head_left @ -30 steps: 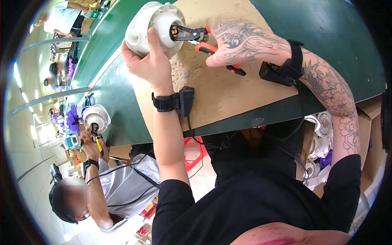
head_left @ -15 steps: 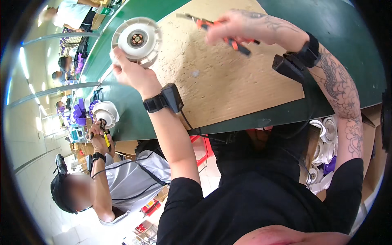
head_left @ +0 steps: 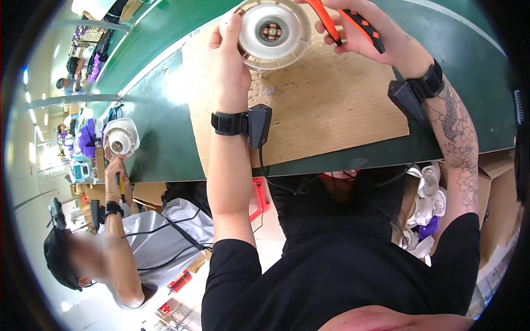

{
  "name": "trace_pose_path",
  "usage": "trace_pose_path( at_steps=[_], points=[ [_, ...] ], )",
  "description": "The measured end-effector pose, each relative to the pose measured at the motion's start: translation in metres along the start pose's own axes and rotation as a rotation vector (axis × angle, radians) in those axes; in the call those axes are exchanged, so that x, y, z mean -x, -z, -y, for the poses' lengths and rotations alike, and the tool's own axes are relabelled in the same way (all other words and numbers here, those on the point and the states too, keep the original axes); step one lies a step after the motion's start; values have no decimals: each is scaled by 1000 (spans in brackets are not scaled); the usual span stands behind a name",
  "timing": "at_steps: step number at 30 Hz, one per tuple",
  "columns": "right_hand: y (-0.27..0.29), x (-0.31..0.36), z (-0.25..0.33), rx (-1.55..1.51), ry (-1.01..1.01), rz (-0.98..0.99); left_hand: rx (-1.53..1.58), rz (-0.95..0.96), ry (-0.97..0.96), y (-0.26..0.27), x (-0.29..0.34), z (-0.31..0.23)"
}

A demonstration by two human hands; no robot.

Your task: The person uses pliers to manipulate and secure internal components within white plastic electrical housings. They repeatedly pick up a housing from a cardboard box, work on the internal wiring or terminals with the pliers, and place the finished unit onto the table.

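My left hand (head_left: 229,74) is closed on the rim of a round white plastic housing (head_left: 292,41), its thumb lying over the edge. Copper-coloured coils (head_left: 271,32) show in the housing's centre, which faces up. In my right hand (head_left: 395,44) is a pair of pliers (head_left: 363,28) with orange and black handles. The handles stand apart, with my fingers around them. The pliers' jaws are not visible at the picture's upper edge, so I cannot tell whether they touch the housing. Both hands are above a cardboard sheet (head_left: 320,110).
The cardboard lies on a green table (head_left: 160,132). At left, a co-worker in a grey shirt (head_left: 149,237) holds a similar white housing (head_left: 122,138) and a yellow-handled tool (head_left: 121,185). White plastic parts (head_left: 425,204) fill a box at lower right, beside a cardboard box (head_left: 499,176).
The housing in my left hand has moved right and farther away. My right hand has brought the pliers close to it, and the handles are now spread. The co-worker's housing has turned.
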State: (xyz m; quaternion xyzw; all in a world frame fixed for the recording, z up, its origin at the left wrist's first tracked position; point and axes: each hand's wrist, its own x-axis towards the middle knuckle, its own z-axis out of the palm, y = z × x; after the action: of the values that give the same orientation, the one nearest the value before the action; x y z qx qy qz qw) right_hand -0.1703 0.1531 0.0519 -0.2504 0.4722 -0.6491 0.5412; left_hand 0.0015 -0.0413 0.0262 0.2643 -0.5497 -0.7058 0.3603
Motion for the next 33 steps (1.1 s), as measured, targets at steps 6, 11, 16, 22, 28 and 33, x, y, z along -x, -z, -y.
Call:
trace_pose_path(
  at_steps=[6,11,16,22,28,33],
  points=[
    [16,33,-11,41,-69,-53,26,93,-22,25,-15,18],
    [18,78,-15,72,-246,-28,0,101,-66,23,-19,25],
    [5,97,-19,95,-211,-22,-10,117,-20,21,-16,20],
    [-10,102,13,1923,568,-303,-86,190,86,21,-16,26],
    [-78,96,58,2489,694,-193,-85,307,112,17,-15,29],
    [-99,74,66,2596,755,-71,-41,293,124,20,-13,31]
  ],
)
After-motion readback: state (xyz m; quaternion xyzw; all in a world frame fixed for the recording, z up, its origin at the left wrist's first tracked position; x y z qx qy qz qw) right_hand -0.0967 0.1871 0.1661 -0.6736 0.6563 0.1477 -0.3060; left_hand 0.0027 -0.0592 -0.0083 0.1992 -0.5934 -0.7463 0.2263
